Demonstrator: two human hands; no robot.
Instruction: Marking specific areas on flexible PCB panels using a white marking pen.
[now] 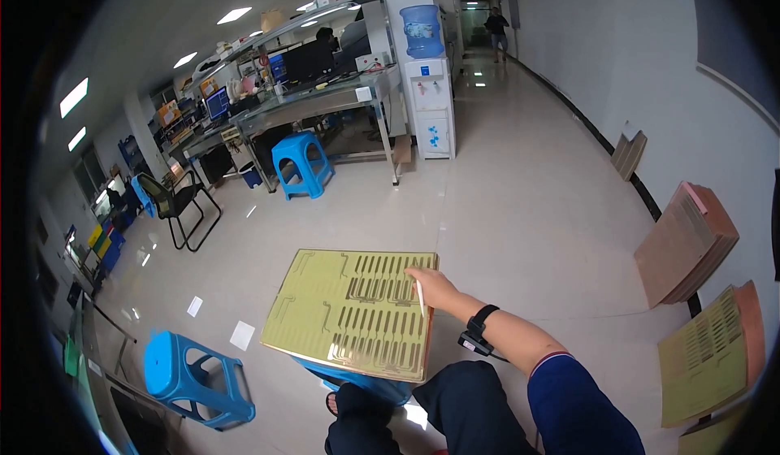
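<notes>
A yellow-green panel (313, 313) with metal-toned slots and winding tracks lies flat on a blue stool (390, 389) in front of my knees. My right hand (432, 288) reaches over the panel's right edge, its fingers closed round a thin white stick (420, 299). The fingertips are at the slotted area near the far right corner; whether they touch the surface I cannot tell. A black strap with a small device (475, 337) is on my right wrist. My left hand is out of the picture.
Another blue stool (162, 366) stands at left, near white sheets (242, 335) on the floor. Brown boards (682, 248) and more yellow-green panels (707, 357) lean against the right wall. Ahead are a workbench (325, 97), a water dispenser (431, 106) and a distant person (496, 28).
</notes>
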